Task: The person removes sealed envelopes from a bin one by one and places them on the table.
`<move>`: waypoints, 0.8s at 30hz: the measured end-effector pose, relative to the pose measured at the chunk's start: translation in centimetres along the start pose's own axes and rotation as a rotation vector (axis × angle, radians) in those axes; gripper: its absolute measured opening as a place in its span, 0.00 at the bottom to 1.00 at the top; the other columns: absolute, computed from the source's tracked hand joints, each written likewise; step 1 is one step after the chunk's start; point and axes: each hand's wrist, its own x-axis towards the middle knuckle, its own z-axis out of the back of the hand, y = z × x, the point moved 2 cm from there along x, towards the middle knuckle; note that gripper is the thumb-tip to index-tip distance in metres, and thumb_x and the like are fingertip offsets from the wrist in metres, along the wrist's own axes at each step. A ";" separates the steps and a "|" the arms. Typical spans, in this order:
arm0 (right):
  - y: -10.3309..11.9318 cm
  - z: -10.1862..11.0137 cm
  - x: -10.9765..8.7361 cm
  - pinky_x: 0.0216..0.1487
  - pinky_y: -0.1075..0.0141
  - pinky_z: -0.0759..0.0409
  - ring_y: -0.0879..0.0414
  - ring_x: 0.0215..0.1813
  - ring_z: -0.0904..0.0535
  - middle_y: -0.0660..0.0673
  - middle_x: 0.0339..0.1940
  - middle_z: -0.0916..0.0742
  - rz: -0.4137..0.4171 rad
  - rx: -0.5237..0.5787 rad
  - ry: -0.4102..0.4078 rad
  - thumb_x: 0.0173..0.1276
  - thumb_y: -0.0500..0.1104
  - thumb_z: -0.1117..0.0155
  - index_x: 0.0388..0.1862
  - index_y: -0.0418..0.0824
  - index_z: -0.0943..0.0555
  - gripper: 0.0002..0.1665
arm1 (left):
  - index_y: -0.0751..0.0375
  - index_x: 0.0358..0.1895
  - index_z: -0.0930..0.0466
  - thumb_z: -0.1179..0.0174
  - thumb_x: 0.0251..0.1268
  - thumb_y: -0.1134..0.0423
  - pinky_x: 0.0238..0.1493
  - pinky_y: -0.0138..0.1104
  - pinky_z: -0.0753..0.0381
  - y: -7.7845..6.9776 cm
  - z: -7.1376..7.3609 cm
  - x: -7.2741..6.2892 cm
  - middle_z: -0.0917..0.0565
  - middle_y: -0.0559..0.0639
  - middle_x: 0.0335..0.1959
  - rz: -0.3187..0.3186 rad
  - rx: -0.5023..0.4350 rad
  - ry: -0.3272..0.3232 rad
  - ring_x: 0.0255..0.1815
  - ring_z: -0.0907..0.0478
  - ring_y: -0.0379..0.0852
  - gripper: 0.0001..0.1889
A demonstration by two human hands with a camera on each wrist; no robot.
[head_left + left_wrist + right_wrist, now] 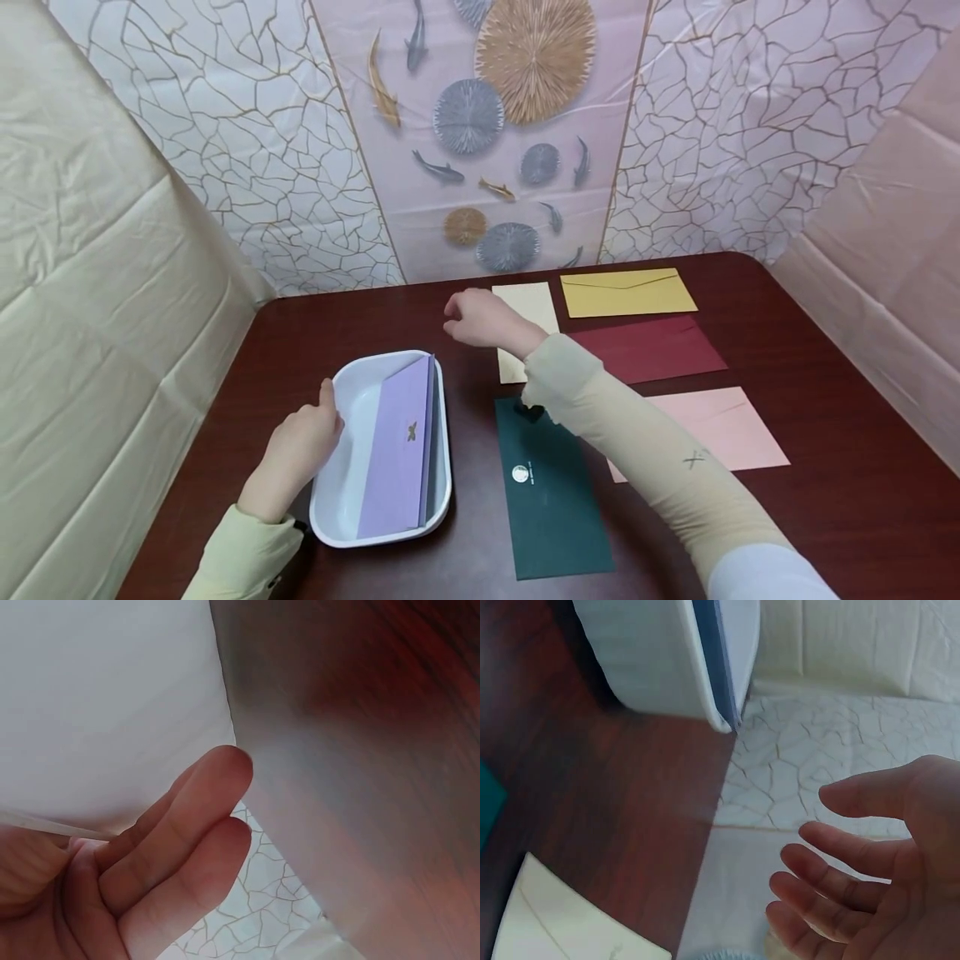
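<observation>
My left hand (302,437) grips the left rim of a white plastic basin (320,500), its fingers along the outer wall (112,690) in the left wrist view. A purple envelope (393,454) with a small gold emblem leans inside the basin, a darker edge showing behind it. My right hand (487,321) hovers over the table beside a cream envelope (528,300), fingers loosely bent and holding nothing; the right wrist view shows its fingers (832,881) apart. Beneath the right forearm lies a dark green envelope (551,508) with a round white mark, partly covered by the sleeve.
On the right of the dark wooden table (360,321) lie a yellow envelope (630,296), a dark red envelope (652,350) and a pink envelope (727,425). The right arm hides parts of the red and pink ones. A patterned curtain (300,167) hangs behind the table.
</observation>
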 end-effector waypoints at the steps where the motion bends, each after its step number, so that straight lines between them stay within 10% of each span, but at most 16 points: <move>1: 0.2 -0.5 0.2 0.59 0.55 0.23 0.48 0.56 0.19 0.40 0.55 0.15 0.001 -0.001 0.010 0.75 0.44 0.41 0.59 0.34 0.19 0.20 | 0.87 0.67 0.43 0.47 0.70 0.69 0.15 0.44 0.30 0.0 0.0 0.0 0.30 0.55 0.12 0.000 0.000 0.000 0.11 0.30 0.52 0.30; 6: 1.5 -2.5 0.5 0.49 0.59 0.21 0.52 0.43 0.18 0.43 0.42 0.13 0.022 -0.028 0.042 0.75 0.44 0.40 0.51 0.36 0.15 0.15 | 0.87 0.67 0.44 0.47 0.70 0.69 0.15 0.44 0.30 0.0 0.0 0.0 0.30 0.55 0.12 0.000 -0.005 0.002 0.11 0.30 0.52 0.30; 11: 2.8 -4.3 0.0 0.25 0.67 0.32 0.58 0.21 0.34 0.49 0.17 0.26 0.048 -0.094 0.051 0.73 0.41 0.40 0.21 0.42 0.21 0.17 | 0.87 0.67 0.44 0.48 0.70 0.69 0.15 0.43 0.30 -0.1 0.0 0.0 0.30 0.55 0.12 0.006 -0.013 0.010 0.11 0.30 0.51 0.30; 24: 4.9 -6.0 -1.3 0.27 0.64 0.23 0.54 0.29 0.24 0.41 0.38 0.17 0.058 -0.362 -0.023 0.74 0.43 0.42 0.36 0.38 0.12 0.14 | 0.87 0.68 0.45 0.47 0.71 0.69 0.16 0.43 0.30 -0.1 0.0 -0.1 0.30 0.55 0.12 0.018 -0.027 0.023 0.12 0.30 0.51 0.30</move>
